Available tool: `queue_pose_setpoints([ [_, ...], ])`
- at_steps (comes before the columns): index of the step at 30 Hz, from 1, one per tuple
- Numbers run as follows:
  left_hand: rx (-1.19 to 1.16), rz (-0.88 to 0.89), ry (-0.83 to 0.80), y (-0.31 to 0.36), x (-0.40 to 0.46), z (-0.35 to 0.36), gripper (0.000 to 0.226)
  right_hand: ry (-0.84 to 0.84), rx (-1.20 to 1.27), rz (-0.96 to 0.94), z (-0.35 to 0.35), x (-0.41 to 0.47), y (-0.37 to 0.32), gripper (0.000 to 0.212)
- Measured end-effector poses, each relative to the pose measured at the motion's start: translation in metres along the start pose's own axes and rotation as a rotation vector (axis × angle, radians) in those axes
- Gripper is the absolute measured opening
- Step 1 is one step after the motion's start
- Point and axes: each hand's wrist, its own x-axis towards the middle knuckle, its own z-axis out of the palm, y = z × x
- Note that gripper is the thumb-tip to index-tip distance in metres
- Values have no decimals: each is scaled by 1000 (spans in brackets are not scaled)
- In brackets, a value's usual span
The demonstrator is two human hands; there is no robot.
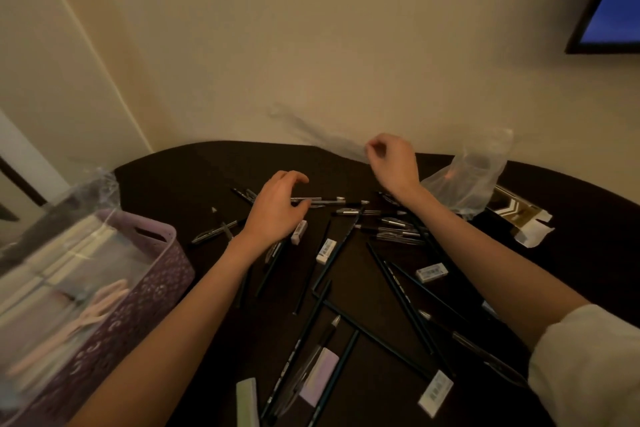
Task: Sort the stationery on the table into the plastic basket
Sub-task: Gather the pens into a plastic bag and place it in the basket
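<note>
**Sorting barely under way: most stationery left on worktop**

A dark worktop (pixel 194 184) is seen strewn w/ pens, pencils and erasers, the bulk of the job judged undone. The purple plastic basket (pixel 162 274) stands at the left edge, w/ pale items, approx. pastel-coloured and blurred, already lying inside under a clear wrapper; what they are can't be told.

The left hand (pixel 277 210) is lowered over a clear-barrelled pen (pixel 329 200) near the worktop's middle, fingers curled; the grip is narrow, and whether the pen is actually pinched can't be told. The right hand (pixel 393 163) is raised at the far edge, its grip closed on a thin transparent plastic sleeve (pixel 311 130), motion-blurred, trailing to the left. A crumpled clear bag (pixel 471 177) and an opened cardboard box (pixel 519 218) lie just beside the right forearm.

Left to be moved: a cluster of pens (pixel 394 229) mid-worktop, long dark pencils (pixel 398 288) crossed toward the near edge, several white erasers (pixel 326 251), and pastel blocks (pixel 320 376) at the bottom. Packaging prob. needs clearing too.
</note>
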Motion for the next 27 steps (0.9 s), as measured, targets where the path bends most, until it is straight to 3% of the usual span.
queue_pose_setpoints([
  [5,-86,54,76,22,-38,-27,72,-114,682,349,-41,-37,-58,16],
  [7,-113,132,86,32,-62,-39,78,-195,842,430,-56,-56,-73,15],
  [13,-77,272,159,56,-133,-67,56,-355,1010,509,-80,-108,-101,16],
  [19,-41,266,253,64,-178,-82,37,-490,1099,546,-82,-141,-123,15],
  [27,-76,246,449,65,-219,-103,21,-536,1080,539,-81,-166,-152,11],
])
